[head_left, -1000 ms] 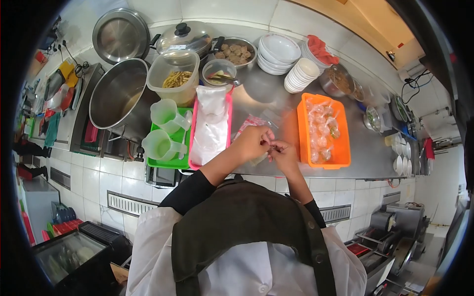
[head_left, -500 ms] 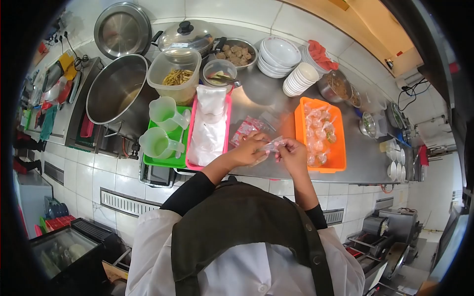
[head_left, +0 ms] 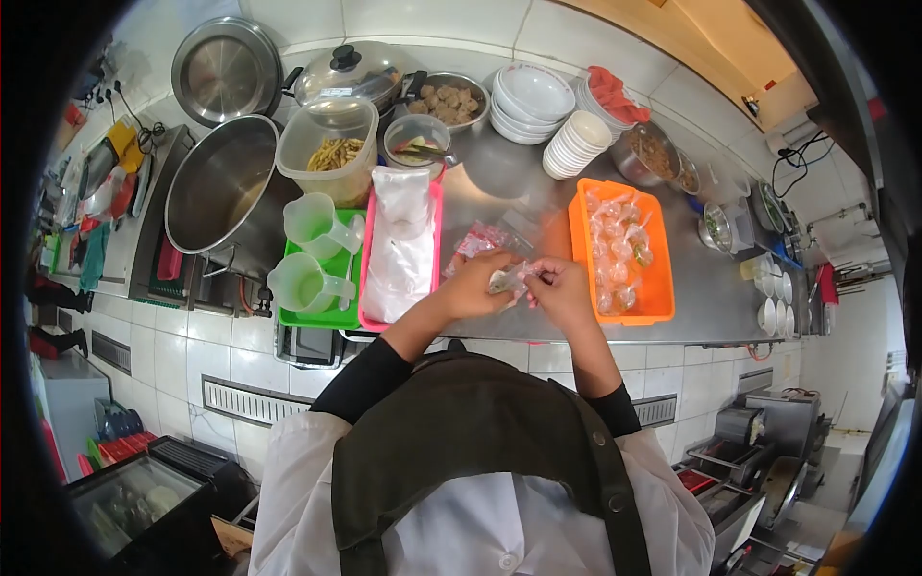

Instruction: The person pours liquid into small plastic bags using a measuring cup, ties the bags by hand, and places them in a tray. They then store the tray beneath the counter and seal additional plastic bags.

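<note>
Above the front of the steel counter, my left hand (head_left: 474,289) is closed around a small clear plastic bag (head_left: 506,279) with something greenish in it. The fingers of my right hand (head_left: 562,289) pinch the bag's gathered top. Just behind my left hand lies a red-and-white printed packet (head_left: 480,239), partly covered by the hand. To the right of my hands stands an orange bin (head_left: 657,303) holding several knotted bags of food (head_left: 615,245). A pink tray (head_left: 437,226) with clear plastic bags (head_left: 401,269) is to the left.
Two measuring jugs (head_left: 309,284) stand on a green tray (head_left: 357,257), beside a large steel pot (head_left: 216,182). Along the back are a tub of yellowish strips (head_left: 331,154), a bowl of meatballs (head_left: 449,101), white bowls (head_left: 531,96) and stacked cups (head_left: 578,144).
Both hands have stayed close together at the bag, and the right fingers have shifted slightly along its top. The bag's filled part shows more now. The whole view has shifted slightly.
</note>
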A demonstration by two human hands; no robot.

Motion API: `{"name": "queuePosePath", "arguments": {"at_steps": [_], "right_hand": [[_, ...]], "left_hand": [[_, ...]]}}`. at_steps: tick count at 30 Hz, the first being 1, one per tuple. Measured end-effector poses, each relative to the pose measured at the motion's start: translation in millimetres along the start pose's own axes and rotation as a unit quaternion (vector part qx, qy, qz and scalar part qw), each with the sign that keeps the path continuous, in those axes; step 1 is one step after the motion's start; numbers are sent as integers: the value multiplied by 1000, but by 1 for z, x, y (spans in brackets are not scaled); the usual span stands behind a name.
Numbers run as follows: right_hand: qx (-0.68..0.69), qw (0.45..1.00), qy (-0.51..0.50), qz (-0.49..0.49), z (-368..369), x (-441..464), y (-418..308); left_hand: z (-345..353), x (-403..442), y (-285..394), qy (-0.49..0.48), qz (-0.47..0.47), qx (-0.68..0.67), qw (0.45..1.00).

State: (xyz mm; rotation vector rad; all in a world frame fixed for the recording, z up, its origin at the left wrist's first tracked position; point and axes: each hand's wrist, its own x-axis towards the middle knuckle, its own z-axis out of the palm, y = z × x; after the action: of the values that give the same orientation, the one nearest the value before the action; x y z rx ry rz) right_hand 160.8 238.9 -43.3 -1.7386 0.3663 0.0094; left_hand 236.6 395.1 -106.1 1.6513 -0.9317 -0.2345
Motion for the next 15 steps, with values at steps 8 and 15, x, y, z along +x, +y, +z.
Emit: {"name": "queuePosePath", "arguments": {"at_steps": [8,15], "right_hand": [[18,1000,4,17,20,-8,35],[99,993,-41,55,9,-7,55]], "left_hand": [[-1,-16,11,40,-240,-47,969],[2,-23,-5,29,-230,-102,967]]}}
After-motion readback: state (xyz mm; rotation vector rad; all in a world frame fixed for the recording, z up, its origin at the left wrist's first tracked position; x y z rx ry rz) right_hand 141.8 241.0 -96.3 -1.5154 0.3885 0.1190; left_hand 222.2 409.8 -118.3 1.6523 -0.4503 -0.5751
